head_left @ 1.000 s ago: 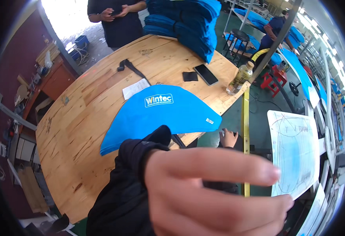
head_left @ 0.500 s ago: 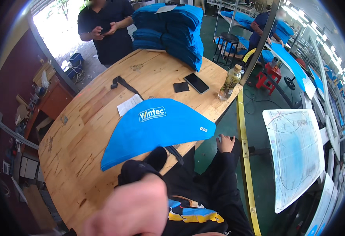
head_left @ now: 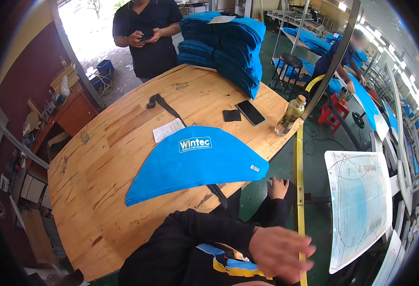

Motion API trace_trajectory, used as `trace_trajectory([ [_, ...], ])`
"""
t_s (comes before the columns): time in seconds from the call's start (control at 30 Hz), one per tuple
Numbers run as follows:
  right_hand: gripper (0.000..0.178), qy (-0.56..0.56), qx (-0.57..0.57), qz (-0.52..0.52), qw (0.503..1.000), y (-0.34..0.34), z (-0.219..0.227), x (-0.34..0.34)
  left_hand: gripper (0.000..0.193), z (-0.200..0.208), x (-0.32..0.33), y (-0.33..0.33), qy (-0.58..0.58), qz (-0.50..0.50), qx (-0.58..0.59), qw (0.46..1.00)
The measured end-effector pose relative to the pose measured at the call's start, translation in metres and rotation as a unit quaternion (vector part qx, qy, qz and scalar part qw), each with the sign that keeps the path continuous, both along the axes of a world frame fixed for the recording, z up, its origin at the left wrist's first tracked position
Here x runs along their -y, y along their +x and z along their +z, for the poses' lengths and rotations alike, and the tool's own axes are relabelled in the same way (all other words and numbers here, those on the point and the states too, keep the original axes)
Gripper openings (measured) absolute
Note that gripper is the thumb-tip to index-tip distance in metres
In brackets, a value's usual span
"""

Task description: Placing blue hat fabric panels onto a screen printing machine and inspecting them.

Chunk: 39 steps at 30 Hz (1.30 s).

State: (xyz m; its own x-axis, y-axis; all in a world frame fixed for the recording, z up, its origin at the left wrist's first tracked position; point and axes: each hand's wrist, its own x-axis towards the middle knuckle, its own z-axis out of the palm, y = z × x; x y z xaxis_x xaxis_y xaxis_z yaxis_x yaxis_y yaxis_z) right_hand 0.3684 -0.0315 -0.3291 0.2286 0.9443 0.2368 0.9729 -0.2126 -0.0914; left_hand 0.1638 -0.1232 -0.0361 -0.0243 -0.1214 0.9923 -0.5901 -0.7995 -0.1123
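Wooden table (head_left: pixel 119 157), hands (head_left: pixel 277 250) (head_left: pixel 278 188) apart, left forearm (head_left: pixel 214 228) crosswise

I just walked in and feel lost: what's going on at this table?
The person at the wooden table holds nothing that I can see. Their left hand, blurred, is in front of their body; their right hand is beyond the table's edge, apparently empty. A half-moon blue fabric piece lies on the table, with black strap showing on both sides. Across the table, another person holds a dark device.
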Motion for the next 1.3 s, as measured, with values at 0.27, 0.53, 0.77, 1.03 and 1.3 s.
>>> trace_trajectory([
  [0.27, 0.024, -0.029, 0.010, -0.022, 0.999, 0.001, -0.004, 0.001, 0.041, -0.124, -0.067, 0.001, -0.061, 0.117, -0.480, 0.867],
  [0.53, 0.012, -0.047, 0.051, -0.029, 0.997, -0.015, 0.014, -0.008, 0.044, -0.223, -0.092, -0.022, -0.033, 0.173, -0.696, 0.697],
  [0.77, 0.016, -0.013, 0.040, -0.042, 0.998, -0.008, 0.017, 0.006, 0.052, -0.233, -0.091, -0.015, -0.002, 0.146, -0.808, 0.571],
  [1.03, 0.012, -0.009, 0.014, -0.041, 0.999, -0.013, 0.016, -0.001, 0.051, -0.231, -0.096, -0.025, -0.011, 0.172, -0.785, 0.595],
  [1.3, 0.015, -0.027, -0.011, -0.041, 0.999, -0.012, 0.022, -0.004, 0.051, -0.221, -0.095, -0.022, -0.030, 0.158, -0.798, 0.581],
])
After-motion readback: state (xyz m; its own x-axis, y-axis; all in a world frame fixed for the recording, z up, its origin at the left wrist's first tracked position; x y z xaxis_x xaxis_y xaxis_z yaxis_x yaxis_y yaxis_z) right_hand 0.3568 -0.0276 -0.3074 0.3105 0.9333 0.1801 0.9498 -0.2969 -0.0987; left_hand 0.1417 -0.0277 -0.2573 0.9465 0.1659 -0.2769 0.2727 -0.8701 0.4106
